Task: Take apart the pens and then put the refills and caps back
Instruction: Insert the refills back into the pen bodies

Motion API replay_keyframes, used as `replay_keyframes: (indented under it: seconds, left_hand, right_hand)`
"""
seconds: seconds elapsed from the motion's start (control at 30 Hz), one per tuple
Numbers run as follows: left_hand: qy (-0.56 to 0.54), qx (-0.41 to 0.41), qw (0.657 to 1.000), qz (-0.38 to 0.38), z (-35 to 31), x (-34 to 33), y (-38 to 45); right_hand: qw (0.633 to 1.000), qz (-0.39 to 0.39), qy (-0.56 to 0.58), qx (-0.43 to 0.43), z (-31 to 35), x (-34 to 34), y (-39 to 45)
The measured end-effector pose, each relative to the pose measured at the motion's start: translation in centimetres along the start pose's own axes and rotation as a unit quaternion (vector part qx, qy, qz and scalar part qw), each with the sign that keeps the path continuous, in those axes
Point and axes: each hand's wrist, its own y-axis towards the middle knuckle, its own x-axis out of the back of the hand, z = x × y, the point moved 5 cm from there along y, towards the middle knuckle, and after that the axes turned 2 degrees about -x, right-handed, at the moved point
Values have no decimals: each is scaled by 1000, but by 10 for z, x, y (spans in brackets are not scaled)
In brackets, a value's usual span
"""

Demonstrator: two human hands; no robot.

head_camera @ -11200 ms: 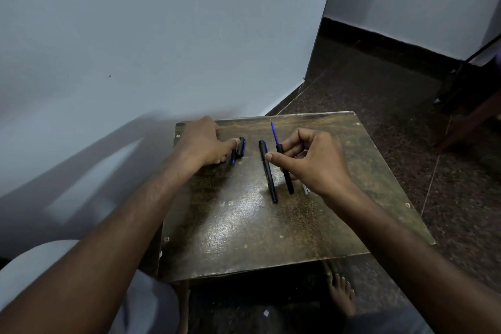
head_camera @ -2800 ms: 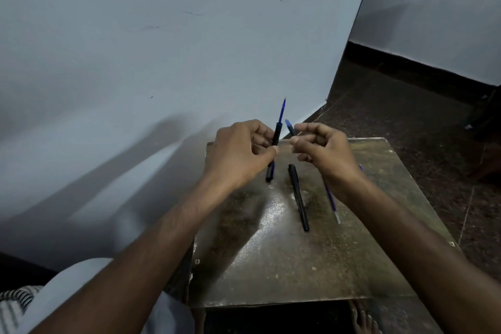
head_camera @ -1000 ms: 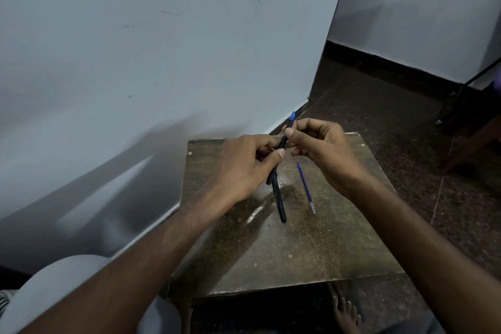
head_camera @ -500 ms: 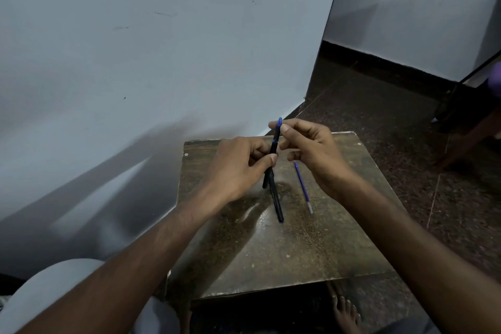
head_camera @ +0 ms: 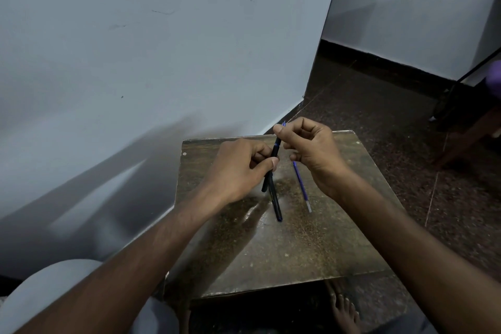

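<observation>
My left hand (head_camera: pixel 241 168) grips a black pen barrel (head_camera: pixel 271 168) held upright above the small brown table (head_camera: pixel 271 252). My right hand (head_camera: pixel 311 146) pinches the barrel's blue top end (head_camera: pixel 280 130), where a blue tip shows past my fingers. A second black pen barrel (head_camera: pixel 276 206) lies flat on the table just below the held one. To its right lies a loose blue refill (head_camera: pixel 301 187) with its metal tip toward me. I cannot tell whether a cap is in my right hand.
A pale wall (head_camera: pixel 135 62) stands close on the left and behind the table. Dark speckled floor (head_camera: pixel 406 144) spreads to the right, with dark furniture legs (head_camera: pixel 461 122) at the far right. My bare foot (head_camera: pixel 344 312) shows under the table's front edge.
Over the last second my right hand has stayed at the top of the held barrel and shifted slightly. Earlier a long blue refill stuck out of the barrel; now only a short blue end shows.
</observation>
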Motion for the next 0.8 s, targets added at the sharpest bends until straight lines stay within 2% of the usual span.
replay_keyframes:
  seconds: [0.2, 0.4, 0.53, 0.7, 0.8]
  left_hand:
    - [-3, 5, 1000, 4, -1, -2, 2]
    - [0, 8, 1000, 21, 0, -4, 1]
    - [-2, 8, 1000, 22, -1, -4, 1]
    - [6, 7, 1000, 28, -1, -4, 0]
    - [9, 3, 1000, 21, -1, -3, 0]
  right_hand:
    - [999, 17, 30, -12, -1, 1, -1]
    - [999, -5, 30, -36, -3, 1, 0]
    - [999, 33, 27, -34, -1, -3, -3]
    - [998, -6, 31, -47, -1, -1, -2]
    - [997, 15, 48, -64, -2, -3, -2]
